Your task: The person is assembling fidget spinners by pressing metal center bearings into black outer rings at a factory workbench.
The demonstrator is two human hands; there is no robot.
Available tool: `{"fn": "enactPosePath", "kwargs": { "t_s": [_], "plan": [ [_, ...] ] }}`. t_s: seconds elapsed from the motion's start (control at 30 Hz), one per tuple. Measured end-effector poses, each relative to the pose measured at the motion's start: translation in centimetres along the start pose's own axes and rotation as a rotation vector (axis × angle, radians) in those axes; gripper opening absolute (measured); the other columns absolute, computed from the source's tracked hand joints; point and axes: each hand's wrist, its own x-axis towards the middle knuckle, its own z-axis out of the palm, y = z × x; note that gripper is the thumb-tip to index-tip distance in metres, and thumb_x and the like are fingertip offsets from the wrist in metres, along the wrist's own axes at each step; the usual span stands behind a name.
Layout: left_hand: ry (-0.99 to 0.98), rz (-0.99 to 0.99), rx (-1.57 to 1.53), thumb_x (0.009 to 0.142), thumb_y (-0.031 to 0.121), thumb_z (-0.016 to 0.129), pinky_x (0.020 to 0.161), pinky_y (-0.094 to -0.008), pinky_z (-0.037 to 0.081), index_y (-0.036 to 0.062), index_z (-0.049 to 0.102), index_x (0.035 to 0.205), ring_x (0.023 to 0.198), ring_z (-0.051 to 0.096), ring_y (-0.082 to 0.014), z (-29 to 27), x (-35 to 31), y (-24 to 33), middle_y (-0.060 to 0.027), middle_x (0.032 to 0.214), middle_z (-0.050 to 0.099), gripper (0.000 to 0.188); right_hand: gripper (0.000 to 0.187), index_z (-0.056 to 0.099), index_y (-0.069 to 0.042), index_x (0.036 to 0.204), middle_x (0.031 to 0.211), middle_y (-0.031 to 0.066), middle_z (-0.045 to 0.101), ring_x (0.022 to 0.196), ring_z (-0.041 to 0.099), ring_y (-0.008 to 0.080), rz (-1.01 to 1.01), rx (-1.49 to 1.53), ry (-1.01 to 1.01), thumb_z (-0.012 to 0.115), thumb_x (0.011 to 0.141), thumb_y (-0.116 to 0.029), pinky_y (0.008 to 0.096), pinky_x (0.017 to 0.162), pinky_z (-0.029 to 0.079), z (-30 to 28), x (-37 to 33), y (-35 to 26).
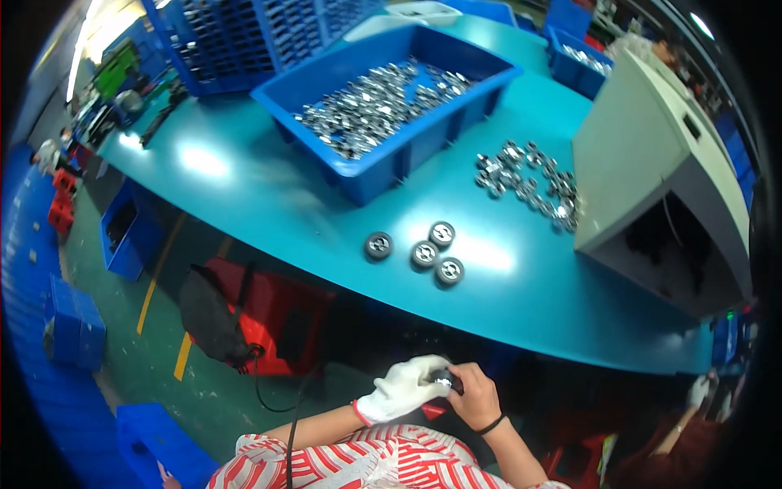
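My left hand (401, 389), in a white glove with a red cuff edge, and my bare right hand (477, 397) meet in front of my body, below the table's near edge. Between them both sets of fingers close on a small wheel (442, 378), dark at the rim with a shiny silver hub, partly covered by the fingers. Several black-tyred wheels with silver hubs (424, 254) lie close together on the teal table (326, 236) ahead of my hands. Right of these, small chrome parts (521, 175) are scattered in a loose cluster.
A blue bin (383, 167) of shiny metal parts stands on the table, with a blue crate (244, 41) behind it. A cream-coloured housing (631, 147) with a dark opening stands at the right. Red crates (269, 310) sit below the table edge. Another person's gloved hand (699, 391) shows far right.
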Motion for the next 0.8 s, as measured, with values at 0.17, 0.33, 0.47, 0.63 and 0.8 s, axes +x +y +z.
{"fn": "enactPosePath", "kwargs": {
  "t_s": [0.17,0.33,0.47,0.63,0.8],
  "plan": [
    [0.168,0.26,0.238,0.078,0.019,0.067,0.076,-0.0347,0.05,0.0047,0.063,0.107,0.084,0.063,-0.0301,0.1,0.0,-0.4,-0.0153,0.092,0.065,0.033,0.031,0.059,-0.004,0.089,0.079,0.0114,0.06,0.066,0.062,0.0279,0.058,-0.015,0.022,0.077,0.063,-0.006,0.0326,0.056,0.051,1.0,0.2,0.9],
    [0.15,0.04,-0.259,0.083,0.02,0.064,0.08,-0.0291,0.049,0.002,0.061,0.108,0.091,0.064,-0.0207,0.4,0.3,-1.4,-0.0141,0.099,0.065,0.031,0.034,0.059,-0.001,0.09,0.083,0.0137,0.061,0.069,0.063,0.0245,0.154,0.072,-0.004,0.079,0.062,-0.004,0.0306,0.061,0.052,1.3,0.9,0.9],
    [0.184,0.211,0.109,0.082,0.026,0.064,0.082,-0.0374,0.049,0.0029,0.058,0.108,0.097,0.061,-0.0321,0.8,0.1,-2.2,-0.0155,0.107,0.061,0.035,0.038,0.053,-0.001,0.098,0.088,0.0159,0.062,0.078,0.062,0.0305,0.131,-0.145,-0.191,0.074,0.066,-0.001,0.0342,0.067,0.05,0.4,1.2,1.3],
    [0.163,0.207,0.186,0.084,0.024,0.063,0.076,-0.0376,0.05,0.0019,0.056,0.106,0.09,0.063,-0.0313,0.2,0.7,-2.3,-0.0154,0.1,0.062,0.033,0.037,0.053,-0.004,0.111,0.092,0.02,0.065,0.089,0.065,0.0325,0.249,-0.011,-0.233,0.068,0.081,-0.02,0.0402,0.075,0.051,-1.2,1.9,-1.2],
    [0.089,-0.092,-0.533,0.086,0.029,0.063,0.072,-0.0307,0.048,-0.0005,0.057,0.107,0.079,0.06,-0.0228,0.2,1.1,-1.3,-0.0104,0.089,0.063,0.036,0.034,0.053,0.004,0.113,0.101,0.0221,0.063,0.092,0.064,0.0307,0.333,0.294,-0.139,0.063,0.085,-0.012,0.0355,0.079,0.05,-0.7,1.8,-0.1]
  ]
}}
